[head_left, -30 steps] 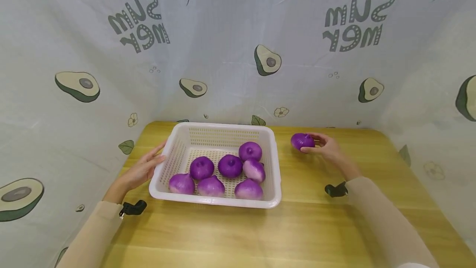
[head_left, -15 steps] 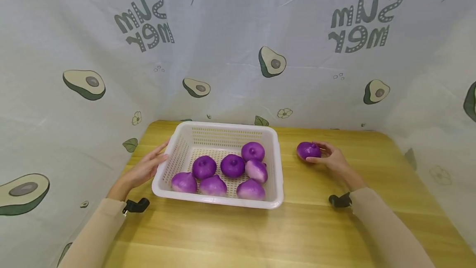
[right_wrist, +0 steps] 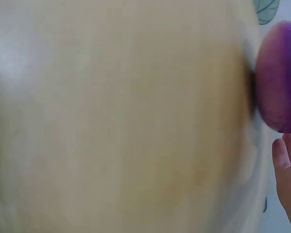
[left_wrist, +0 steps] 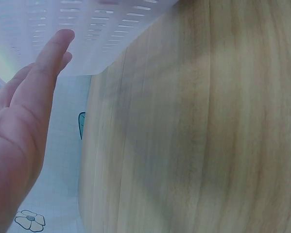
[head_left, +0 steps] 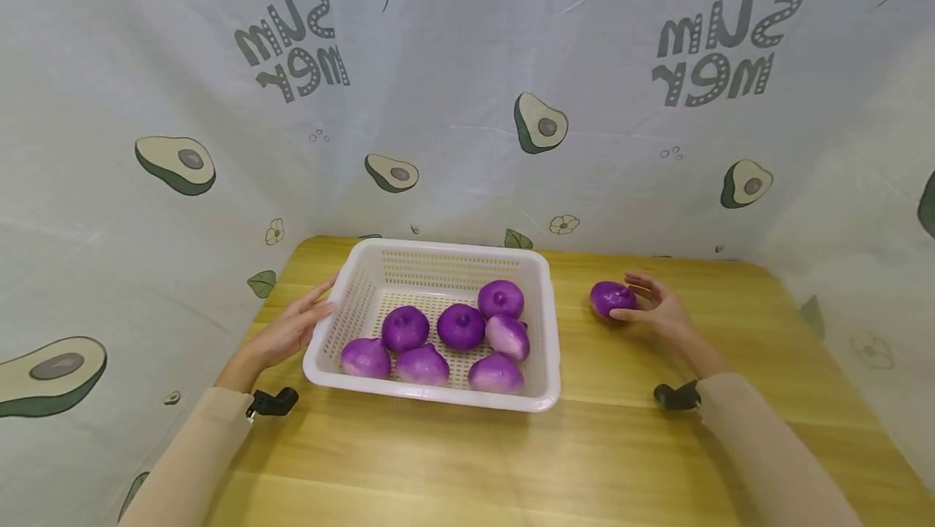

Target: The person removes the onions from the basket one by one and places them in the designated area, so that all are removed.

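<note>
A single purple onion (head_left: 612, 300) sits on the wooden table, right of the white plastic basket (head_left: 433, 403). My right hand (head_left: 661, 317) is at the onion's right side, fingers spread and thumb tip close to it. In the right wrist view the onion (right_wrist: 280, 80) rests near the table edge, and my right hand (right_wrist: 290, 182) shows just below it. Whether the thumb still touches it, I cannot tell. My left hand (head_left: 281, 336) rests with straight fingers against the basket's left side, as the left wrist view also shows. Several purple onions (head_left: 405, 329) lie inside the basket.
The wooden table (head_left: 438, 462) extends in front of the basket and to both sides. A pale curtain (head_left: 453, 88) printed with avocados hangs behind and beside it. Black wrist cameras (head_left: 273, 402) are strapped near both sleeves.
My right hand has set the onion down a little nearer and loosened its fingers from it. The left hand stays at the basket. The head view has shifted slightly.
</note>
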### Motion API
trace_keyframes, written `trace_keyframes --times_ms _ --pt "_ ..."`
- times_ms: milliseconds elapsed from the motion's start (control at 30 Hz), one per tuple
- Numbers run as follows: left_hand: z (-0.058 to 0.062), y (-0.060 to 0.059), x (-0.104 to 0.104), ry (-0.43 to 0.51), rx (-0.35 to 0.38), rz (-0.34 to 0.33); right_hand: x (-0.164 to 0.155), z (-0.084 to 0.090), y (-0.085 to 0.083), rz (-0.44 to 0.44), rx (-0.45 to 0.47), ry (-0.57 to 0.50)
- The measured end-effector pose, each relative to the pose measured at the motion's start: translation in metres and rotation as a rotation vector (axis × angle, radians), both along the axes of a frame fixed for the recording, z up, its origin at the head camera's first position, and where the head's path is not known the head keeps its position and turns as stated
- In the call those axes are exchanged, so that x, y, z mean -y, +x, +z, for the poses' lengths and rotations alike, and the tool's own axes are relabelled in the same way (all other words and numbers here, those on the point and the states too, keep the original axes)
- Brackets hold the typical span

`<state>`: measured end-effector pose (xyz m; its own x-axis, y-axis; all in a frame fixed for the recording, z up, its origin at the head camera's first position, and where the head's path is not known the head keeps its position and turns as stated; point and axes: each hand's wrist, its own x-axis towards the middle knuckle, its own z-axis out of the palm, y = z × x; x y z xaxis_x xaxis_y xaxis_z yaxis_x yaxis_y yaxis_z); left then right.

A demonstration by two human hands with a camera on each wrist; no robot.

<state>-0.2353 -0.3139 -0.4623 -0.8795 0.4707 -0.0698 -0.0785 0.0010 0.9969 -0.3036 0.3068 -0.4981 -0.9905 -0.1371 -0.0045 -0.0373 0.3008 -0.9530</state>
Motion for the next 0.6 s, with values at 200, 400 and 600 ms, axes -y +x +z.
trace_keyframes --times_ms 200,400,600 --pt "-0.002 -0.001 0.001 0.007 -0.010 -0.006 -0.003 0.017 -0.001 -0.009 -0.092 -0.098" --pt "-0.002 0.003 0.007 -0.005 -0.010 0.022 0.011 0.048 -0.010 0.057 -0.172 -0.272" --pt "-0.001 0.001 0.003 -0.016 -0.014 -0.008 0.022 0.081 -0.011 0.102 -0.191 -0.334"
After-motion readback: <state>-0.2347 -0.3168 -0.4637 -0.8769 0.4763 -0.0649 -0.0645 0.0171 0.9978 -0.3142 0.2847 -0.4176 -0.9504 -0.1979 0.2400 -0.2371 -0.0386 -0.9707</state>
